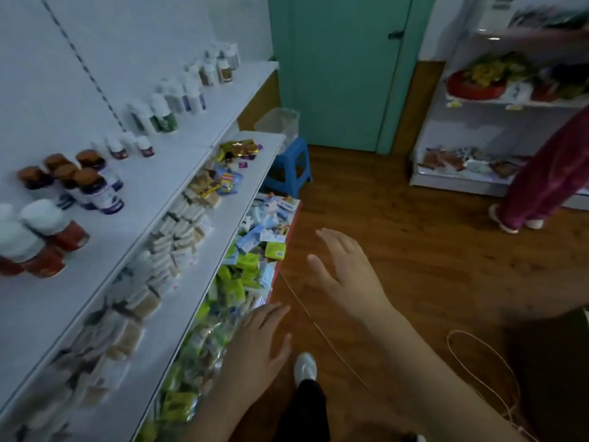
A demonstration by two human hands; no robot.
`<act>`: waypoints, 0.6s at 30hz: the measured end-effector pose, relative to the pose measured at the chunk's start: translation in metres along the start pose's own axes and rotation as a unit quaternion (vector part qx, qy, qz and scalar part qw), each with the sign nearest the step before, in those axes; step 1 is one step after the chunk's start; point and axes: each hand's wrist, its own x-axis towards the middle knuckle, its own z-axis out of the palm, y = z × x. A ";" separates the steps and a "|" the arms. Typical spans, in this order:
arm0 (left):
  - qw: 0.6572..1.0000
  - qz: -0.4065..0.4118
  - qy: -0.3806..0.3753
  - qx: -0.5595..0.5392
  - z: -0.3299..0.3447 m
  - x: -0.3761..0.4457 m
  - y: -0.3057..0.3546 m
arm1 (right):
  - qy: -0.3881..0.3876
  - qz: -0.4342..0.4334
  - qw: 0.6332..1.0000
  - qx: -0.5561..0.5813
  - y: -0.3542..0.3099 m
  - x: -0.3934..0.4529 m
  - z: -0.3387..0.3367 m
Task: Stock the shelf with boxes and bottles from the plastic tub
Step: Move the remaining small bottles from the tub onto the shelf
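While I watched through the head camera, both hands hung empty over the wooden floor (pixel 414 250) beside the white shelf unit (pixel 204 199). My left hand (pixel 258 346) was spread wide, fingers straight, just off the front edge of the lowest tier, near the green packets (pixel 237 293) heaped there. My right hand (pixel 344 269) was also wide, fingers relaxed, further out above the floor and holding nothing. On the top tier stood bottles (pixel 95 186) in clusters along the back edge; the middle tier carried rows of small boxes (pixel 165 250). A clear plastic tub (pixel 277 121) sat on a blue stool (pixel 290 167) past the far end of the shelf, well apart from both hands. Another person's legs showed by a second shelf (pixel 478 116) at the right edge.
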 end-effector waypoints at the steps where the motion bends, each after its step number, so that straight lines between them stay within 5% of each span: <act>1: 1.000 0.011 -0.009 0.002 0.004 0.023 -0.004 | 0.002 0.011 1.000 -0.007 0.011 0.016 -0.001; 18: 0.998 0.061 -0.017 -0.013 -0.034 0.366 -0.051 | 0.030 0.114 0.992 -0.048 0.119 0.299 -0.033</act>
